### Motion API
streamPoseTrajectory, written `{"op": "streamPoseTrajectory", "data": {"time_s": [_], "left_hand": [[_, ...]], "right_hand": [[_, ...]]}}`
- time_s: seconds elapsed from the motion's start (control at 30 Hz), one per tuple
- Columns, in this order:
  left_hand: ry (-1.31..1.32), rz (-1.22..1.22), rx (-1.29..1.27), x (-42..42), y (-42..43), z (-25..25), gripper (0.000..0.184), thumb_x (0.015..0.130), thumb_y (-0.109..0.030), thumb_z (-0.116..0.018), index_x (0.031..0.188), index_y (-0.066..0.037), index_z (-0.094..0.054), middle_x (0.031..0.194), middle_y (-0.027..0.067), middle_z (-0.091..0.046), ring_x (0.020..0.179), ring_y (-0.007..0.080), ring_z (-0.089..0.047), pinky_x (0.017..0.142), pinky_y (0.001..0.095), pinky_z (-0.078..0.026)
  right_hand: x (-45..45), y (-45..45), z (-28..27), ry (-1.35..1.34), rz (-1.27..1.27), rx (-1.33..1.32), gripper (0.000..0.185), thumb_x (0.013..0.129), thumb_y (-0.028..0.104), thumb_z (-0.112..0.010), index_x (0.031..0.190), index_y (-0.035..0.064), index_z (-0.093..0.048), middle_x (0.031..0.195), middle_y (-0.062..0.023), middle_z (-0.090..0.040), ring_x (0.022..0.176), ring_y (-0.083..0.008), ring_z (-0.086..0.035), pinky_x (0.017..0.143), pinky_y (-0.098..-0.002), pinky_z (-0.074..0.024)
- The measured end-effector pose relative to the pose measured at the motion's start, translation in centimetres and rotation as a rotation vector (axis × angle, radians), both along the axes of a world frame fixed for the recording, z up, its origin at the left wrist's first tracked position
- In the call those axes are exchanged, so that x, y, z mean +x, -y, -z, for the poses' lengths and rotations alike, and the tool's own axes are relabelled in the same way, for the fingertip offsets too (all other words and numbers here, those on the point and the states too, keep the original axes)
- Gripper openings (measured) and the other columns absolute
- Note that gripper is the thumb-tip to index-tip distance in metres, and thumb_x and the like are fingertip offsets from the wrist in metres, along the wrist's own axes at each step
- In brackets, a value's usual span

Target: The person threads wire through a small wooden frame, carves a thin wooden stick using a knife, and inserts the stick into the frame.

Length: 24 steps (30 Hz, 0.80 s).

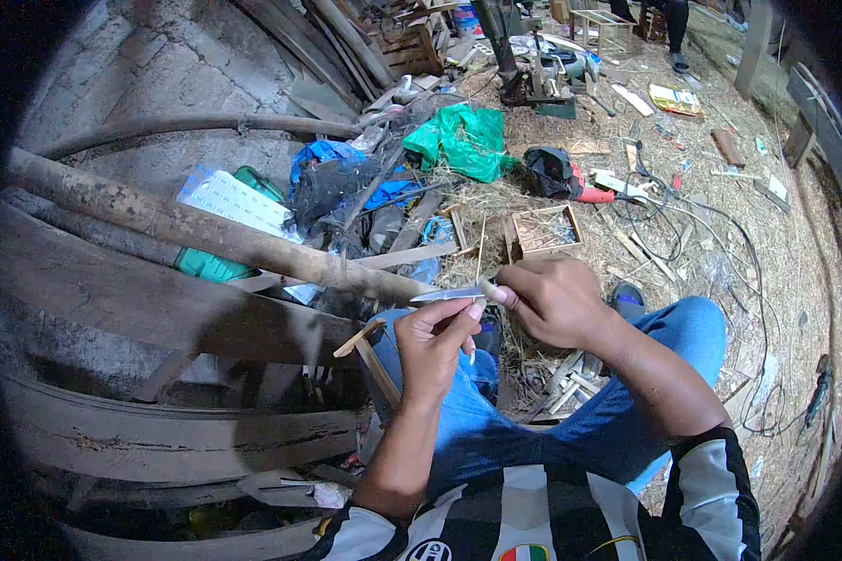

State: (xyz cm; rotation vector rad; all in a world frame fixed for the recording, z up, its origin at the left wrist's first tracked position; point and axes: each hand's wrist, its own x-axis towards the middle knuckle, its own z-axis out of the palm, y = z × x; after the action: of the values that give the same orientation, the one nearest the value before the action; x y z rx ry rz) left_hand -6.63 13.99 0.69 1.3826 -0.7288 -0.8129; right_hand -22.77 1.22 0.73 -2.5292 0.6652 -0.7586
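Observation:
My right hand [559, 301] is closed around the handle of a knife, whose blade [447, 294] points left. A thin pale stick [481, 251], perhaps a bamboo sliver, rises past the blade. My left hand [437, 338] pinches that stick between thumb and fingers, and its lower end sticks out below the hand. Blade and stick meet close to my left thumb; the exact contact is hidden by the fingers. Both hands are held over my lap, between my bent knees in blue jeans [681, 341].
A wooden box [544, 231] with small pieces stands ahead. A red power tool [591, 194], cables [753, 280] and a green bag [460, 140] lie on the straw-covered floor. A long pole [206, 229] and planks [159, 430] run along the left. Another person's leg [677, 37] shows far off.

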Motion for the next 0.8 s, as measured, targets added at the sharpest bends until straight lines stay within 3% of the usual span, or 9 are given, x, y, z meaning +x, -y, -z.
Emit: {"op": "streamPoseTrajectory", "data": {"time_s": [0.2,0.27,0.33,0.4,0.47,0.8], "left_hand": [[0.043,0.077,-0.029,0.3,-0.4,0.7,0.016,0.085,0.0,-0.077,0.101,0.002,-0.077,0.082,0.0104,-0.073,0.061,0.012,-0.065,0.047,0.0235,-0.048],[0.049,0.076,-0.018,0.2,-0.3,0.6,0.017,0.086,-0.001,-0.077,0.102,0.002,-0.077,0.078,0.0098,-0.073,0.059,0.0118,-0.065,0.047,0.0236,-0.049],[-0.001,0.051,-0.001,-0.1,0.1,0.3,0.017,0.087,-0.003,-0.077,0.103,0.002,-0.077,0.078,0.0098,-0.073,0.058,0.0119,-0.064,0.047,0.0238,-0.049],[-0.049,0.024,0.022,0.1,0.1,0.4,0.017,0.087,-0.004,-0.077,0.104,0.003,-0.076,0.077,0.0098,-0.072,0.057,0.012,-0.064,0.047,0.024,-0.049],[-0.038,0.076,-0.026,0.5,-0.1,0.8,0.02,0.09,-0.004,-0.075,0.108,0.005,-0.075,0.087,0.0119,-0.074,0.062,0.0121,-0.065,0.047,0.0239,-0.05],[-0.047,0.089,-0.024,0.6,-0.6,1.1,0.02,0.09,-0.003,-0.074,0.109,0.005,-0.074,0.084,0.0107,-0.073,0.064,0.0116,-0.066,0.047,0.0239,-0.05]], "right_hand": [[-0.6,2.0,-0.7,-0.066,0.107,0.099,0.029,0.1,0.04,-0.055,0.095,0.0121,-0.064,0.079,-0.0137,-0.068,0.071,-0.0376,-0.067,0.057,-0.0507,-0.0507],[-0.6,2.3,-0.4,0.022,0.12,0.073,0.031,0.101,0.041,-0.054,0.094,0.0136,-0.064,0.078,-0.0138,-0.068,0.071,-0.0384,-0.067,0.057,-0.0514,-0.0498],[-0.3,1.0,-0.6,-0.069,0.092,0.127,0.028,0.101,0.038,-0.054,0.095,0.0127,-0.064,0.08,-0.0139,-0.068,0.072,-0.0386,-0.068,0.059,-0.0517,-0.05],[0.2,0.2,0.5,0.086,-0.069,0.018,0.026,0.1,0.035,-0.055,0.095,0.0113,-0.064,0.078,-0.0141,-0.068,0.071,-0.0391,-0.068,0.059,-0.052,-0.0502],[0.1,0.0,0.3,0.006,-0.049,0.046,0.025,0.099,0.033,-0.055,0.095,0.01,-0.064,0.079,-0.0151,-0.068,0.072,-0.0388,-0.068,0.06,-0.0527,-0.0507],[-0.2,3.1,-0.1,-0.04,0.184,0.1,0.033,0.102,0.041,-0.052,0.091,0.0112,-0.064,0.073,-0.0149,-0.064,0.069,-0.0403,-0.064,0.058,-0.0521,-0.046]]}}
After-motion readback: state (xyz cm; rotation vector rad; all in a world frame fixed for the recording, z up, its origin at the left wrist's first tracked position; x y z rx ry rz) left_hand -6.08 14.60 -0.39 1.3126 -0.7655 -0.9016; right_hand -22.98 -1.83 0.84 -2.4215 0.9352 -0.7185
